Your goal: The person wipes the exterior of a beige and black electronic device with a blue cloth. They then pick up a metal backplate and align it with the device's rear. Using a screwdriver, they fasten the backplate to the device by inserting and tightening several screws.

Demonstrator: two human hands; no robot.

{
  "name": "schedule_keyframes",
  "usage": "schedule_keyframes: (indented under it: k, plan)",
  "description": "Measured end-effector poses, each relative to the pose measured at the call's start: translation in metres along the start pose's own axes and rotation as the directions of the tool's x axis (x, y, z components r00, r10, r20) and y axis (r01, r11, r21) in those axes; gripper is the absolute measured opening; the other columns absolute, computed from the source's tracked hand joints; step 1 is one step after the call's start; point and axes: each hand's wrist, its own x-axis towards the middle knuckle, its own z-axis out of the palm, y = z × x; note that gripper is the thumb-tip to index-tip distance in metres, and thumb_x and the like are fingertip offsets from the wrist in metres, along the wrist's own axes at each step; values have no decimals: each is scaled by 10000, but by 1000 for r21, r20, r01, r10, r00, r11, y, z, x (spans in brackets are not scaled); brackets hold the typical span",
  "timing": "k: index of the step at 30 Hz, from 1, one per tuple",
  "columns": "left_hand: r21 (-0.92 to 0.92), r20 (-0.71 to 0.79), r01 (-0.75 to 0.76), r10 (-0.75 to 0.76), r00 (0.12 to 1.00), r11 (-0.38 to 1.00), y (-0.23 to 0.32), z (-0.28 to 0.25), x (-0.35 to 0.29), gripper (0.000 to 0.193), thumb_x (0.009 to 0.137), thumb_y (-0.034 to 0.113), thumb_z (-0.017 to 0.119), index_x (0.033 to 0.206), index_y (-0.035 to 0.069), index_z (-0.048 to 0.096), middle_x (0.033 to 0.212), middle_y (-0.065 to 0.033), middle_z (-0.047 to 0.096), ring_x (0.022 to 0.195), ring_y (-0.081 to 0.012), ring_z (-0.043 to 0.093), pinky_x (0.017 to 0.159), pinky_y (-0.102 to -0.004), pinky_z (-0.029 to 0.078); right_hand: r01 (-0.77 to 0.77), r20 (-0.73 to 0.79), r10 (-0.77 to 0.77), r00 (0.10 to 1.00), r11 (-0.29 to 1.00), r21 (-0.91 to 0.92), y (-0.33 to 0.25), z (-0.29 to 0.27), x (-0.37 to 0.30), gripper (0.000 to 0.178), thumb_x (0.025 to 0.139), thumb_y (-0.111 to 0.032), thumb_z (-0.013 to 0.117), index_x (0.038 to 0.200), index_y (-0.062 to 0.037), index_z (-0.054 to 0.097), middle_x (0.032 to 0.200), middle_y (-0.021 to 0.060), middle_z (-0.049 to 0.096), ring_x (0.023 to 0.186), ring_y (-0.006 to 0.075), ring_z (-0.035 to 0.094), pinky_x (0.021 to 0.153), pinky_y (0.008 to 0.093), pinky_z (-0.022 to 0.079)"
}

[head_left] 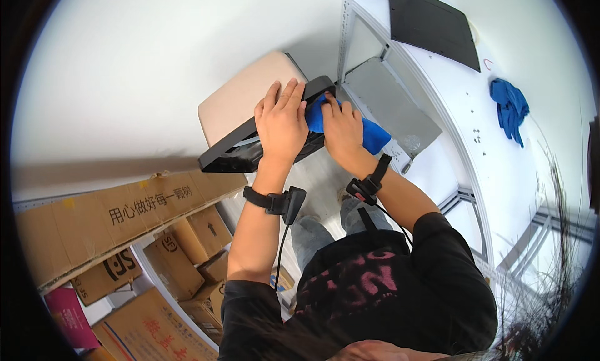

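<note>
A black, thick-rimmed panel (232, 156) with a glossy face stands tilted in front of me, against a beige padded panel (234, 98). My left hand (280, 125) grips its upper rim, the fingers reaching over toward the beige surface. Bunched in my right hand (342, 126) is a blue cloth (375, 138), pressed against the black panel near its right end. The fingertips curl at the rim, and part of the cloth is hidden under the hand. What supports the panel from below is hidden.
On the white shelf unit (465, 126) to the right lie a flat black sheet (432, 26) and another blue cloth (510, 110). Several cardboard boxes (172, 264) fill a rack at lower left, behind a long cardboard strip (81, 226). A white wall (137, 61) rises ahead.
</note>
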Motion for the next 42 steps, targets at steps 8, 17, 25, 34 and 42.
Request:
schedule_keyframes:
  k: [8, 17, 25, 34, 42]
  plan:
    - [-2, -25, -51, 51, 998, 999, 0, 3, 1, 317, 871, 115, 641, 1187, 96, 667, 1252, -52, 655, 1191, -302, 559, 946, -424, 407, -129, 89, 135, 987, 990, -65, -16, -8, -2, 440, 648, -50, 725, 1055, -33, 559, 1334, 123, 543, 972, 265, 529, 746, 382, 397]
    - [38, -16, -66, 66, 998, 997, -5, 8, -2, 310, 888, 125, 629, 1194, 101, 666, 1252, -58, 656, 1189, -310, 563, 951, -436, 410, -50, -119, 64, 991, 992, 117, -13, -9, -28, 432, 650, -24, 680, 1073, -31, 587, 1261, 104, 560, 961, 278, 534, 737, 374, 417]
    - [61, -2, -77, 77, 997, 995, -2, 6, -4, 320, 893, 134, 632, 1211, 107, 657, 1254, -56, 655, 1199, -313, 561, 963, -436, 411, -42, -68, 43, 997, 999, 16, -7, -4, 1, 443, 637, -54, 704, 1066, -37, 598, 1138, 108, 595, 941, 274, 537, 701, 355, 429]
    - [89, -18, -88, 90, 996, 992, -1, 6, -4, 313, 889, 134, 627, 1198, 103, 666, 1238, -63, 662, 1192, -314, 559, 959, -429, 401, -125, 57, 114, 992, 956, 265, 12, 3, -47, 478, 590, -39, 715, 1054, -33, 600, 1179, 93, 612, 996, 292, 546, 766, 390, 465]
    - [88, -23, -91, 93, 995, 992, 4, 6, -8, 322, 889, 128, 631, 1210, 116, 663, 1245, -53, 660, 1189, -312, 568, 961, -436, 412, 46, -127, -16, 992, 972, 231, 23, 50, -56, 511, 642, -42, 679, 1146, -43, 596, 1307, 75, 569, 962, 270, 531, 756, 374, 434]
